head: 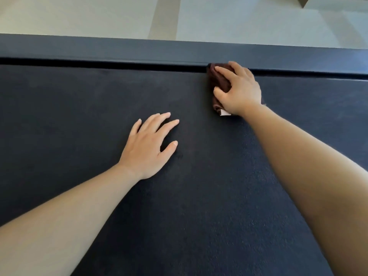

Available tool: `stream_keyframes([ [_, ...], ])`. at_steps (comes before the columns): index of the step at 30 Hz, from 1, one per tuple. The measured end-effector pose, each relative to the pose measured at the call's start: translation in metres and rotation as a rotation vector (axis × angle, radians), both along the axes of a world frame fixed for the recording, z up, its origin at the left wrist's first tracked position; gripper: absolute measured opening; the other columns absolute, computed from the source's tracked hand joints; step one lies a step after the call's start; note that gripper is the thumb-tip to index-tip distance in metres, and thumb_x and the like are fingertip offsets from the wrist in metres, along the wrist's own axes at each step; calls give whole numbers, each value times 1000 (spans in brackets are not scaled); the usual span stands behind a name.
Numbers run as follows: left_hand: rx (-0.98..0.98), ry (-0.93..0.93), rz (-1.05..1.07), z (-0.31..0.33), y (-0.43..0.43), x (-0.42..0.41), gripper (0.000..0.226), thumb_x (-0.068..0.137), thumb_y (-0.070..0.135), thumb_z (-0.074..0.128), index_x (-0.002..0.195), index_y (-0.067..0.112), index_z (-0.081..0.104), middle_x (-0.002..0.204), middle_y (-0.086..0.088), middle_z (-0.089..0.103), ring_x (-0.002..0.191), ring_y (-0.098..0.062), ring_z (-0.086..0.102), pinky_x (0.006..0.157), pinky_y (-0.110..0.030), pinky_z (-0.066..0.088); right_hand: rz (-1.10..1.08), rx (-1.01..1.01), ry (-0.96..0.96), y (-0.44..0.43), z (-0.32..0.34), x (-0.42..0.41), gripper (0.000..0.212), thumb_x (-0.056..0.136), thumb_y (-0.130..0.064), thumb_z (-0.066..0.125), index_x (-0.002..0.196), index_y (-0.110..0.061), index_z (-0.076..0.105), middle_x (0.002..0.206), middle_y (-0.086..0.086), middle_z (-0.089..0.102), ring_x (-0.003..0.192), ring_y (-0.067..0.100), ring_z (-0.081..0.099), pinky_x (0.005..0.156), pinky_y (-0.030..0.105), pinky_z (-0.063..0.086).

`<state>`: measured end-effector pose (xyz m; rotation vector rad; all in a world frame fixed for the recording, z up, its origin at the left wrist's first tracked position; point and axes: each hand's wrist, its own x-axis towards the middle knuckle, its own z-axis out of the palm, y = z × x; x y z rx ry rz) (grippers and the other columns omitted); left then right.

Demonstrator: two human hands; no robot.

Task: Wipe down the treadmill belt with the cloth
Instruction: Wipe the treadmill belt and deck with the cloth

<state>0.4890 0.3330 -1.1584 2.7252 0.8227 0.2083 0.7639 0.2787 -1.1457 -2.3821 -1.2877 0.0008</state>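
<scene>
We see the treadmill belt point(79, 120) filling most of the head view as a dark, finely textured surface. Along its far edge runs a dark blue-grey side rail point(119, 48), separated from the belt by a narrow black gap point(99, 63). The cloth point(218, 80) is dark brown and bunched into a compact wad. It lies on the belt at the far edge, right of centre, with its far end touching the gap below the rail. A small white tag point(224, 112) projects from the near end of the cloth. The right grip point(242, 90), a bare hand, sits on top of the cloth and holds it: the fingers are bent over the far part of the wad and the thumb presses into its left side. The right forearm extends from the lower right corner of the view. The left grip point(146, 148), also a bare hand, lies palm down on the belt near its middle, fingers straight and slightly spread, holding nothing. The left grip is well apart from the cloth, nearer to us and to its left. Beyond the rail we see a pale floor point(79, 14) crossed by a darker band point(165, 16).
</scene>
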Motion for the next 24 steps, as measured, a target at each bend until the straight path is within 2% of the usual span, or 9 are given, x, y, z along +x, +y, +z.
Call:
stream_keyframes([
  [3,2,-18,-7,-2,2,-1,50,91,46,36,140,36,33,151,14,24,142,-8,14,116,-43,7,-46,11,8,4,-2,-1,59,79,-48,48,137,-41,43,153,-6,30,138,25,27,102,43,34],
  [7,9,-36,-8,-4,2,-1,50,92,44,40,140,34,35,151,12,25,141,-10,16,115,-44,8,-41,-28,-7,-16,-2,-22,60,79,-49,45,139,-40,42,155,-3,27,140,28,23,107,45,31],
  [10,14,-57,-9,-5,2,-1,50,91,43,40,140,33,36,150,11,27,141,-11,17,115,-45,8,-19,-33,-1,-40,1,-54,62,78,-51,42,138,-38,43,155,-2,27,140,29,23,107,48,31],
  [18,-32,-39,-35,2,2,-12,50,95,33,40,144,22,33,154,4,25,143,-15,16,115,-46,9,38,-27,16,-118,-2,-166,58,80,-50,48,137,-40,43,155,-4,27,141,28,20,106,54,27],
  [24,-4,32,-54,4,29,-54,50,93,42,39,143,35,32,156,7,19,144,-13,11,115,-50,4,91,-6,31,-105,5,-174,54,77,-46,57,131,-40,52,152,-6,33,141,23,24,104,50,30],
])
